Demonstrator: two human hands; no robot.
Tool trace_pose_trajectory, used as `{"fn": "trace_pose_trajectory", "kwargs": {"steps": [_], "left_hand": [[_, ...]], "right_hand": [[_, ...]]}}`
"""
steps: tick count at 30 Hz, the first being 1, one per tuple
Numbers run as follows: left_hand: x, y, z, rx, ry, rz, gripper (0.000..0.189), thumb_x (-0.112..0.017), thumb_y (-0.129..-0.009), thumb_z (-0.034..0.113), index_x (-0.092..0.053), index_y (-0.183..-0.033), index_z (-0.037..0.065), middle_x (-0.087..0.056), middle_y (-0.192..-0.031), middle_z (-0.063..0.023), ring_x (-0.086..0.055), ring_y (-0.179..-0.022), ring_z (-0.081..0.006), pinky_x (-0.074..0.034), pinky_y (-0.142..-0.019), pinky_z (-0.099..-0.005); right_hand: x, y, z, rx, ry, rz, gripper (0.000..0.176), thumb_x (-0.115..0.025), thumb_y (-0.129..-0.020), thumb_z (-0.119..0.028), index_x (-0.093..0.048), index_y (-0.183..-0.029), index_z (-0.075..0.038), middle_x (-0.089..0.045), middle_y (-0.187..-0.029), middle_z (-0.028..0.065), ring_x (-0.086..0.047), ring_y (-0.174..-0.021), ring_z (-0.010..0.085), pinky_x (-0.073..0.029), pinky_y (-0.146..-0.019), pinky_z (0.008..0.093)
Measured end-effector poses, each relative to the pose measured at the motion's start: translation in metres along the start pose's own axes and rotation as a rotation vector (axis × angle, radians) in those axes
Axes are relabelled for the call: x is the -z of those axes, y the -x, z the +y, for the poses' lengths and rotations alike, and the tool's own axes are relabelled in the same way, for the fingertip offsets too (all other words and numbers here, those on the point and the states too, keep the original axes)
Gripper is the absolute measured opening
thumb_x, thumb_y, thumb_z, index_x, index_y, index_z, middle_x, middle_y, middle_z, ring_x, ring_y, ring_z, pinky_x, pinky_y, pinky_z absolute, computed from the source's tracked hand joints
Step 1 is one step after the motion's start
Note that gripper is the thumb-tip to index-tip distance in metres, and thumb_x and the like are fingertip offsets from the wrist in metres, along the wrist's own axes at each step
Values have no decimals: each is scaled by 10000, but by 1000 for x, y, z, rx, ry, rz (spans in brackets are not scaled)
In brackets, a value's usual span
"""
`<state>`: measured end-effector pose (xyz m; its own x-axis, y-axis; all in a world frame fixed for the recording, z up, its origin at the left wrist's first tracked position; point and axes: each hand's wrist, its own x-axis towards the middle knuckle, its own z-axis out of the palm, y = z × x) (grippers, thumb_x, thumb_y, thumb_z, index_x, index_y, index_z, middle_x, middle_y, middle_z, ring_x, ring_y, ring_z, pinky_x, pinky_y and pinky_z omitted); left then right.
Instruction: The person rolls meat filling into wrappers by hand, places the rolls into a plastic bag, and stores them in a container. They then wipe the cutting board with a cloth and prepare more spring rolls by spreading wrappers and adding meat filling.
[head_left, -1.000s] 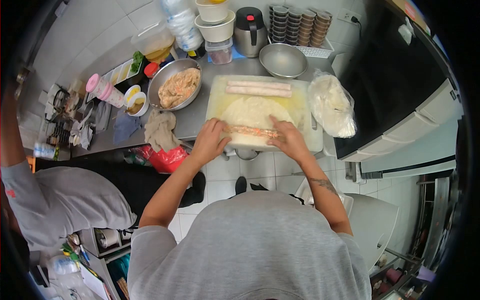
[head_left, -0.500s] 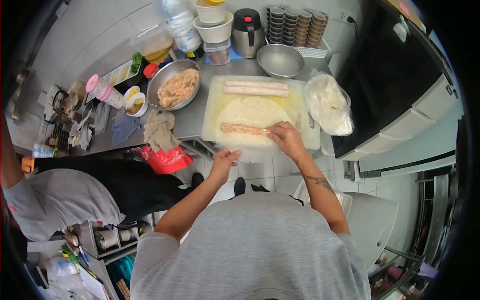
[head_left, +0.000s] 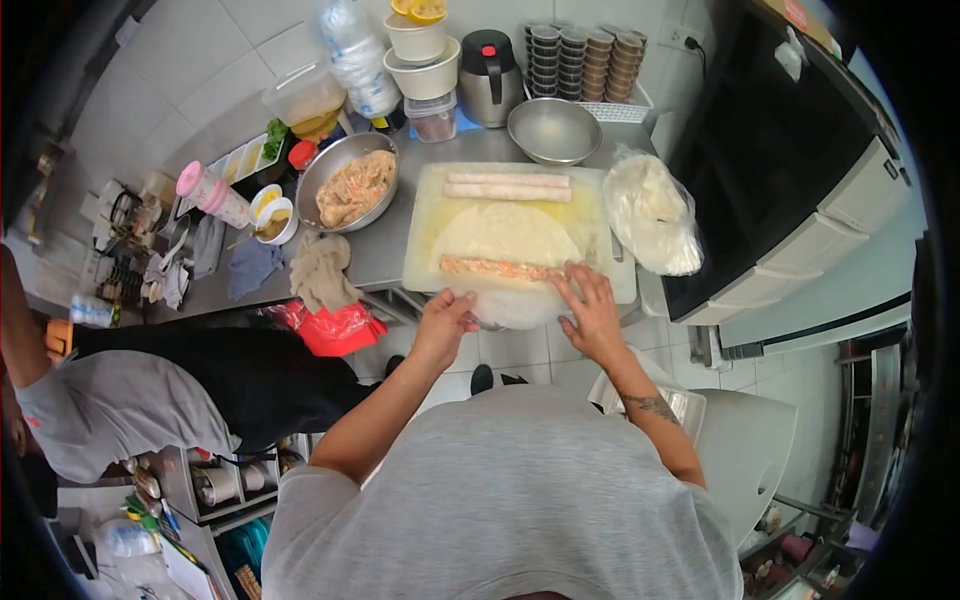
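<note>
A thin round wrapper (head_left: 505,232) lies on the cutting board (head_left: 425,215), its near edge hanging over the board's front. Across it runs a strip of orange-flecked filling (head_left: 495,268). My left hand (head_left: 447,325) pinches the wrapper's near edge at the left. At the strip's right end is my right hand (head_left: 590,308), its fingers apart and fingertips touching the filling or wrapper. Two finished-looking pale rolls (head_left: 507,187) lie side by side at the back of the board.
A metal bowl of filling (head_left: 355,187) stands left of the board, an empty metal bowl (head_left: 554,130) behind it. A plastic bag of pale sheets (head_left: 652,210) lies at right. Cloths (head_left: 322,270) rest at the counter edge. Another person (head_left: 150,400) stands at left.
My right hand has opened from its pinch on the strip's right end and moved slightly right and nearer to me. The filling now reaches further right.
</note>
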<state>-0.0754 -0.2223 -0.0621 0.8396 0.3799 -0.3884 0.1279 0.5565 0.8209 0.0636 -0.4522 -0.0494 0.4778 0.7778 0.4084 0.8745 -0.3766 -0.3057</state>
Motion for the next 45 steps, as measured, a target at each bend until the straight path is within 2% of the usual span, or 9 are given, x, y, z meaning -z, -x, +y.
{"fn": "trace_pose_trajectory", "kwargs": {"steps": [9, 12, 15, 24, 30, 33, 36, 42, 45], "left_hand": [[-2, -8, 14, -124, -232, -62, 129, -633, -905, 151, -578, -977, 61, -652, -891, -30, -620, -783, -114, -470, -647, -247], [-5, -2, 36, -411, -937, -66, 303, -709, -834, 192, -567, -1062, 53, -629, -951, -61, -602, -903, -185, -445, -754, -293], [-22, 0, 58, -1125, -1435, 68, 512, -771, -741, 217, -538, -1169, 60, -604, -1000, -101, -563, -986, -261, -396, -856, -366], [-11, -75, 69, -804, -1348, -373, 291, -663, -768, 51, -586, -1049, 51, -575, -989, -147, -563, -900, -356, -431, -763, -424], [-14, -113, 71, -822, -1362, -460, 159, -633, -822, 54, -589, -968, 9, -569, -910, -154, -565, -855, -363, -452, -750, -428], [-9, -123, 67, -796, -1368, -493, 175, -644, -830, 81, -585, -974, 2, -564, -891, -166, -559, -857, -373, -454, -758, -425], [-9, -124, 65, -757, -1362, -479, 171, -650, -818, 79, -602, -970, 20, -573, -909, -149, -560, -901, -356, -447, -778, -425], [-12, -94, 67, -1050, -1546, -158, 314, -657, -811, 127, -599, -1114, 65, -567, -1053, -106, -529, -1052, -295, -402, -851, -407], [10, -66, 56, -990, -1685, -324, 393, -654, -819, 169, -573, -1187, 54, -567, -1106, -113, -521, -1071, -287, -404, -848, -402]], "right_hand": [[-30, -30, -13, -16, -322, 214, 445, -641, -706, 25, -658, -1133, -97, -613, -1130, 96, -531, -1114, 305, -388, -976, 432], [-33, -38, -10, -148, -481, 244, 240, -628, -792, -28, -691, -1022, -61, -661, -1045, 106, -566, -1062, 299, -397, -959, 408], [-30, -45, -10, -186, -541, 216, 159, -624, -851, -68, -699, -991, -51, -681, -974, 102, -588, -1001, 289, -421, -925, 389], [-39, -50, -1, -233, -567, 282, 126, -639, -854, -94, -708, -949, -49, -684, -920, 137, -623, -860, 286, -455, -840, 381], [-43, -50, 9, -643, -699, 207, 246, -629, -843, -82, -675, -1084, -55, -660, -1035, 162, -586, -992, 306, -438, -904, 414], [-23, -46, -7, -241, -169, 340, 376, -621, -847, -83, -604, -1222, -69, -606, -1191, 143, -532, -1133, 297, -403, -973, 445], [-26, -47, -28, 30, -85, 22, 488, -605, -874, -140, -496, -1347, -98, -518, -1339, 107, -472, -1243, 279, -351, -1038, 471], [-50, -50, -26, 2, 23, -60, 553, -587, -903, -265, -415, -1408, -119, -484, -1397, 67, -429, -1301, 255, -303, -1085, 472], [-46, -52, -24, -13, -32, -82, 544, -592, -901, -256, -424, -1401, -124, -493, -1388, 68, -444, -1288, 253, -303, -1084, 481]]}}
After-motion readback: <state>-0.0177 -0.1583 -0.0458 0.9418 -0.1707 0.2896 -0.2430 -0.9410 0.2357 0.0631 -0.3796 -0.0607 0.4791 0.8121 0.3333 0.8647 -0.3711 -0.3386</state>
